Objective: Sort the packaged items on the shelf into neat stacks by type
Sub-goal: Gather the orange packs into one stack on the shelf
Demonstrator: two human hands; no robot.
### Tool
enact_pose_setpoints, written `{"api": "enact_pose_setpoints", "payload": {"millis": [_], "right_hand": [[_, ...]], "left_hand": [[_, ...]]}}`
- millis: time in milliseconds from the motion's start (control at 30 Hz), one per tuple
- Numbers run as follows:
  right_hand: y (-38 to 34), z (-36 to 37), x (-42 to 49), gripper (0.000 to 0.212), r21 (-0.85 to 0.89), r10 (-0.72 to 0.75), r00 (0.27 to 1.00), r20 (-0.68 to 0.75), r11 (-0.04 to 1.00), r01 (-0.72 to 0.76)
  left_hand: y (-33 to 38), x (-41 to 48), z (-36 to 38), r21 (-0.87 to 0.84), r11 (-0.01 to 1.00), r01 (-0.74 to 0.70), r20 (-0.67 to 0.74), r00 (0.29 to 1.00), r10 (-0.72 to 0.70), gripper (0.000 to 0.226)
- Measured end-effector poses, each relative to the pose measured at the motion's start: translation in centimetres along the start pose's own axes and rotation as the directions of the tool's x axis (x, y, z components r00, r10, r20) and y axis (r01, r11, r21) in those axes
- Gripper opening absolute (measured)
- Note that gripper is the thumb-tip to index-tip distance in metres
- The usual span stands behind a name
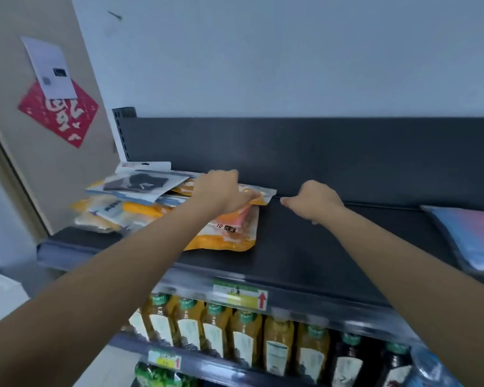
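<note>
Nearest, under the front lip, a lower shelf holds a row of juice bottles [246, 339] with green caps, their labels too blurred to read. On the lip itself sits a price tag [239, 296] with a yellow band and a red arrow pointing up. Above it, the dark top shelf [333, 255] runs left to right, with a broad bare stretch across its middle. An orange packet [229, 238] lies flat left of centre, close to the front edge, and a small label on it reads "10". The left hand [221, 191] reaches over it, its grip pinching the top edge of a second orange packet [263, 195] lying just behind. The right hand [316, 202] hovers over the bare shelf beside that packet's corner, its grip loosely curled and holding nothing. A loose pile of packets [129, 196], white, orange and black, overlaps at the left end. A blue and pink packet [472, 238] lies well apart at the right edge. Behind stands a dark back panel [319, 152]. Farther left, a door carries a red paper square [59, 118] and a white notice [51, 68], both unreadable.
</note>
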State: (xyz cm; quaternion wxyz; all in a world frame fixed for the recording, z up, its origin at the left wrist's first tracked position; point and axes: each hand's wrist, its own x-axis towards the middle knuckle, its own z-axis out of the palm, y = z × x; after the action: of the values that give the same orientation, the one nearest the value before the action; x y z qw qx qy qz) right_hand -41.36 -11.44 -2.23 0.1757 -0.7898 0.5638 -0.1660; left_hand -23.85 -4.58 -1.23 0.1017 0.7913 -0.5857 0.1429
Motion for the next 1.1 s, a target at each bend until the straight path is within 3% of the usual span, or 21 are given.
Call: {"api": "enact_pose_setpoints", "payload": {"millis": [233,433,500,600,733,833,967,1033,1100], "right_hand": [[-3.0,2.1,2.3,0.031,-0.054,0.082,0.997,0.003,0.995,-0.082],[-3.8,3.3,5.3,0.028,0.045,0.145,0.984,0.102,0.988,-0.150],[-4.0,3.9,6.3,0.044,0.049,0.162,0.977,0.140,0.984,-0.170],[-4.5,4.9,7.5,0.050,0.022,0.184,0.967,0.179,0.981,-0.191],[-5.2,6.2,8.6,0.040,0.166,0.232,0.951,0.203,0.949,-0.267],[-5.5,6.8,8.9,0.028,0.384,0.283,0.940,0.192,0.859,-0.337],[-5.9,6.6,8.7,0.033,0.714,0.347,0.919,0.185,0.596,-0.369],[-6.0,6.2,8.3,0.030,0.806,0.373,0.906,0.200,0.463,-0.369],[-6.0,5.6,7.9,0.031,0.838,0.403,0.893,0.198,0.404,-0.368]], "left_hand": [[-3.7,2.9,1.0,-0.023,1.000,0.021,0.106,0.994,-0.018,0.065],[-4.9,4.9,2.3,-0.037,0.997,0.073,0.137,0.988,-0.067,0.067],[-5.0,5.3,3.0,0.026,0.999,0.043,0.143,0.989,-0.047,0.066],[-5.6,6.0,3.7,0.058,0.998,0.022,0.150,0.988,-0.030,0.067],[-6.3,6.9,3.9,0.030,0.999,0.031,0.195,0.980,-0.037,0.069],[-6.8,7.5,4.0,0.033,0.999,0.000,0.224,0.975,-0.007,0.070],[-7.2,8.1,4.2,-0.003,0.998,-0.055,0.241,0.969,0.054,0.068],[-7.3,8.1,4.1,-0.037,0.996,-0.084,0.237,0.967,0.091,0.069],[-7.2,8.1,4.0,-0.088,0.991,-0.102,0.239,0.963,0.121,0.072]]}}
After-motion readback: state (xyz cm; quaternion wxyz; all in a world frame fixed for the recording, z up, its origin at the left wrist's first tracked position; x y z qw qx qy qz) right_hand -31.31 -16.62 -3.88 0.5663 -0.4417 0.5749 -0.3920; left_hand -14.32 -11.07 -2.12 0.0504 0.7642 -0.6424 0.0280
